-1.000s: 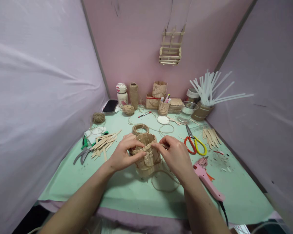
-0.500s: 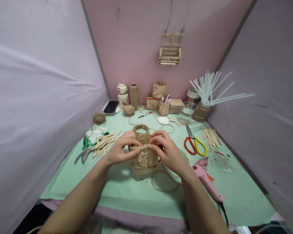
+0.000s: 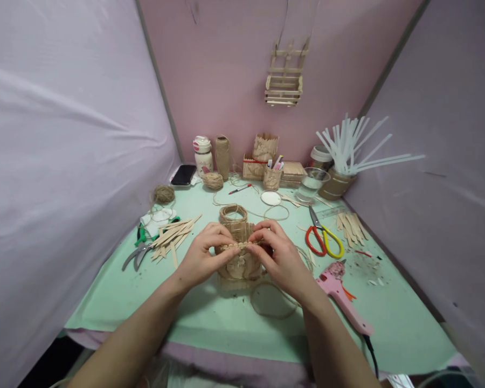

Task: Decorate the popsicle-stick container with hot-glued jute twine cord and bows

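A small wooden container (image 3: 239, 270) stands around the middle of the table (image 3: 226, 337), a little toward the near edge, with a braided trim (image 3: 236, 246) along the near side of its rim. The left hand (image 3: 208, 251) pinches the trim between thumb and fingers on one side; the right hand (image 3: 278, 257) pinches close beside it, the two thumbs almost meeting. If the grips pull unevenly, the trim could sit crooked or lift off the rim, and hard pressure there might bend or crack the thin wooden wall; whether the trim is fixed underneath cannot be told.

A loose cord (image 3: 277, 317) loops on the table between the container and the near edge, by the right wrist. A sleeveless forearm sweeping through it could snag it and drag the work askew.

Farther right, toward the near right corner, lies a pink glue gun (image 3: 345, 304), just beside the right forearm, its cable (image 3: 372, 350) running over the near edge. If it is hot, a careless elbow could mean a burn, and a tug on the cable could shift it.
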`<act>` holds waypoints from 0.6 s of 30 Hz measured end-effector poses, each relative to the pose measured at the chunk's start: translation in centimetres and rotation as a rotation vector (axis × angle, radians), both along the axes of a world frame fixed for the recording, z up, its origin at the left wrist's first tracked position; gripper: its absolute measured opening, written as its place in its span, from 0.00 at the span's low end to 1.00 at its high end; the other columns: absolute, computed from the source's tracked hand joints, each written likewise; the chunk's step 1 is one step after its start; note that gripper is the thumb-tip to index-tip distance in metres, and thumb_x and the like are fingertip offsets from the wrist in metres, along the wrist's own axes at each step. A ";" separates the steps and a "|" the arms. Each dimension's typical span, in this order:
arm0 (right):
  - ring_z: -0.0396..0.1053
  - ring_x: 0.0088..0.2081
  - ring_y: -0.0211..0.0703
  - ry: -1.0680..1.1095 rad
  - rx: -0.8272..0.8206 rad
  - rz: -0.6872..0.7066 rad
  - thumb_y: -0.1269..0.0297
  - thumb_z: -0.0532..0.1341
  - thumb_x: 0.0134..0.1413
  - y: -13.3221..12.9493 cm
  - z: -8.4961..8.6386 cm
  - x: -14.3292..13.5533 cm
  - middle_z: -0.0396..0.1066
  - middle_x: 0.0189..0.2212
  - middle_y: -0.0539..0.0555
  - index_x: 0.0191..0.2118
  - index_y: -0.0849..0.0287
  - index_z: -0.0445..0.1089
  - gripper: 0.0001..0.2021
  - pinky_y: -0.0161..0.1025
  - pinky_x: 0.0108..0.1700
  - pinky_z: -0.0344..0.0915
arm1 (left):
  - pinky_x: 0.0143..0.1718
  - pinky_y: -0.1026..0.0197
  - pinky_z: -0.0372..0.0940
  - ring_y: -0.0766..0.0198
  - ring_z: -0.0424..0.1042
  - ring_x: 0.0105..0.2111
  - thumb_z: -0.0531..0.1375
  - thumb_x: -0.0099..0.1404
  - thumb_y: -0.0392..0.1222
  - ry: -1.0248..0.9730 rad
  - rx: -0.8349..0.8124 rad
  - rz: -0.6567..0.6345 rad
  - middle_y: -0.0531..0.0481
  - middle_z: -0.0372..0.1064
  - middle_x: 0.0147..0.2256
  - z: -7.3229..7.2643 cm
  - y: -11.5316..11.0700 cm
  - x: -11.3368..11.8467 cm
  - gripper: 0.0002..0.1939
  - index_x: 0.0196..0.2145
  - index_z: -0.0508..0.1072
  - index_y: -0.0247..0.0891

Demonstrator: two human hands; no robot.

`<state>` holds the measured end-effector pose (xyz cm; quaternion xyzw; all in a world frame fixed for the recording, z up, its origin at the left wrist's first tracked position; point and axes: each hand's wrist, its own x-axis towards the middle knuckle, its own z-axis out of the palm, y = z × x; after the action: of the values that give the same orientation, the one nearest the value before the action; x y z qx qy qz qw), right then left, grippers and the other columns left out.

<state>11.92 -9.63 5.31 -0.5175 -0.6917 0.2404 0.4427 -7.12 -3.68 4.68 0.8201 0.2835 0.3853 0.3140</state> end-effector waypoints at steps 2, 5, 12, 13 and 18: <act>0.67 0.40 0.39 -0.004 0.003 0.011 0.65 0.58 0.61 0.0 0.1 0.0 0.62 0.43 0.54 0.36 0.56 0.68 0.04 0.36 0.42 0.65 | 0.38 0.59 0.60 0.62 0.65 0.35 0.62 0.62 0.41 -0.007 -0.004 0.005 0.48 0.68 0.29 -0.1 0.0 0.0 0.08 0.27 0.76 0.37; 0.66 0.33 0.36 -0.014 -0.001 0.031 0.66 0.59 0.59 0.0 0.1 0.0 0.64 0.44 0.54 0.42 0.56 0.67 0.06 0.36 0.37 0.64 | 0.39 0.58 0.60 0.61 0.65 0.35 0.62 0.62 0.41 -0.001 -0.007 0.016 0.48 0.68 0.29 -0.2 0.1 0.0 0.07 0.27 0.75 0.37; 0.67 0.33 0.39 -0.055 -0.027 0.008 0.68 0.61 0.54 -0.1 0.5 -0.3 0.70 0.44 0.53 0.48 0.54 0.65 0.15 0.36 0.35 0.63 | 0.41 0.60 0.63 0.60 0.68 0.40 0.65 0.59 0.41 -0.016 -0.101 0.069 0.47 0.69 0.37 -0.2 -0.3 -0.1 0.09 0.38 0.74 0.38; 0.67 0.33 0.39 -0.046 -0.036 0.010 0.67 0.61 0.54 -0.1 0.6 -0.3 0.71 0.43 0.53 0.49 0.54 0.65 0.15 0.36 0.35 0.63 | 0.41 0.60 0.63 0.60 0.68 0.40 0.65 0.59 0.41 -0.026 -0.115 0.078 0.47 0.68 0.38 -0.1 -0.5 0.0 0.10 0.38 0.74 0.38; 0.67 0.30 0.38 0.027 -0.089 0.023 0.65 0.60 0.56 0.0 0.8 -0.5 0.73 0.39 0.51 0.50 0.53 0.63 0.15 0.36 0.33 0.62 | 0.44 0.59 0.64 0.60 0.69 0.40 0.64 0.58 0.40 -0.087 -0.156 0.112 0.46 0.69 0.38 0.0 -0.9 0.3 0.08 0.37 0.74 0.38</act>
<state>11.44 -9.60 6.07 -0.5254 -0.6803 0.2828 0.4257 -6.77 -4.55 4.68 0.7587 0.3440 0.4141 0.3668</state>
